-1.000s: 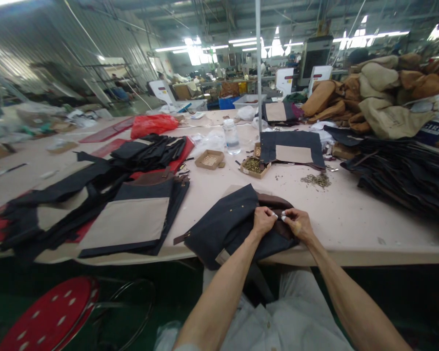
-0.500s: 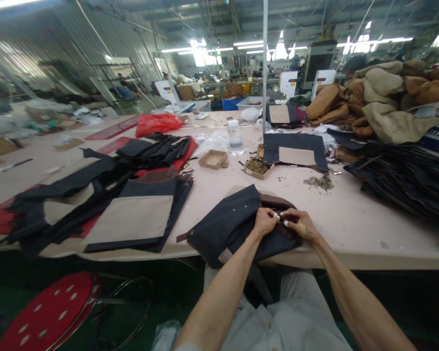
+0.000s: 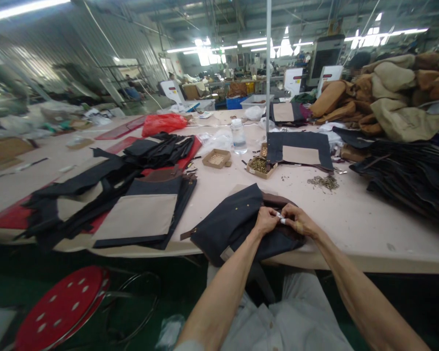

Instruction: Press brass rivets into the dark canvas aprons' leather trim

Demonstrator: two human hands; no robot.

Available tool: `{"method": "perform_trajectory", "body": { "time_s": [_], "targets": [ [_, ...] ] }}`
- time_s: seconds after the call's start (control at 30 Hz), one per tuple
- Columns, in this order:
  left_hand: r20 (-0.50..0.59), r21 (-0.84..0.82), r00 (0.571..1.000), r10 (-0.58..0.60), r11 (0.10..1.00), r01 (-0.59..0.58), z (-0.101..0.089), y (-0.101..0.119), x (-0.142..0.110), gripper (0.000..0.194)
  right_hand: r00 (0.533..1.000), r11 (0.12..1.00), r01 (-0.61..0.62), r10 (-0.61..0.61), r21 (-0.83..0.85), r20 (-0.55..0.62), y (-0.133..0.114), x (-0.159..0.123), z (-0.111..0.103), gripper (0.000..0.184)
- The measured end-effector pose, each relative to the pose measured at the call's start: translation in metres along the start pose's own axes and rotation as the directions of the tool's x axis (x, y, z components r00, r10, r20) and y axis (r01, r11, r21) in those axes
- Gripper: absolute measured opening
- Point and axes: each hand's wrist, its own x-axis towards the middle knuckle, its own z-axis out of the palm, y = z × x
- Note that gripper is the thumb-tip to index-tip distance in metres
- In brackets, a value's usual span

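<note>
A dark navy fabric piece [image 3: 227, 224] with small brass rivets and a brown leather part [image 3: 278, 200] lies at the table's near edge in front of me. My left hand [image 3: 266, 219] and my right hand [image 3: 298, 220] meet over its right side, fingertips taped white, both pinched on the fabric's edge where the brown part joins. Whether something small sits between the fingertips I cannot make out.
Stacked navy-and-tan panels [image 3: 142, 214] lie to the left, another panel [image 3: 300, 151] beyond. Two small boxes of brass fittings [image 3: 259, 165] [image 3: 216, 158], loose fittings [image 3: 324, 182], a plastic bottle [image 3: 237, 136] and a red bag [image 3: 163, 123] stand mid-table. Tan bags [image 3: 395, 97] pile at right; a red stool [image 3: 62, 307] is lower left.
My two hands have drawn closer until the fingertips touch over the fabric. The view has shifted slightly; the fabric has stayed in place.
</note>
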Motion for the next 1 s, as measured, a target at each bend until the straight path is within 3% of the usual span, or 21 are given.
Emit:
{"method": "perform_trajectory", "body": {
  "time_s": [0.17, 0.43, 0.57, 0.73, 0.87, 1.0],
  "targets": [
    [0.035, -0.103, 0.998, -0.047, 0.993, 0.051, 0.003, 0.004, 0.0, 0.017, 1.0, 0.998, -0.011, 0.012, 0.056, -0.012, 0.003, 0.001, -0.005, 0.021],
    [0.054, -0.138, 0.998, -0.044, 0.989, 0.052, 0.001, 0.004, 0.002, 0.02, 0.98, 0.983, -0.179, 0.176, -0.028, -0.088, 0.008, 0.01, 0.0, 0.01],
    [0.05, -0.345, 0.991, -0.124, 0.929, 0.134, 0.002, 0.003, 0.005, 0.019, 0.942, 0.935, -0.311, 0.326, 0.168, -0.073, 0.011, 0.008, 0.005, 0.018],
    [0.049, -0.468, 0.989, -0.138, 0.872, 0.145, 0.007, 0.005, 0.006, 0.02, 0.938, 0.868, -0.317, 0.347, 0.381, -0.011, 0.017, 0.007, 0.006, 0.026],
    [-0.08, -0.374, 0.985, -0.153, 0.921, 0.112, 0.005, 0.006, 0.009, 0.019, 0.946, 0.9, -0.309, 0.325, 0.308, 0.001, 0.02, 0.01, 0.01, 0.028],
    [-0.281, -0.089, 0.956, -0.082, 0.994, 0.06, -0.011, 0.006, 0.015, 0.015, 0.977, 0.986, -0.164, 0.161, -0.013, -0.142, 0.02, 0.012, 0.02, 0.021]
  ]
}}
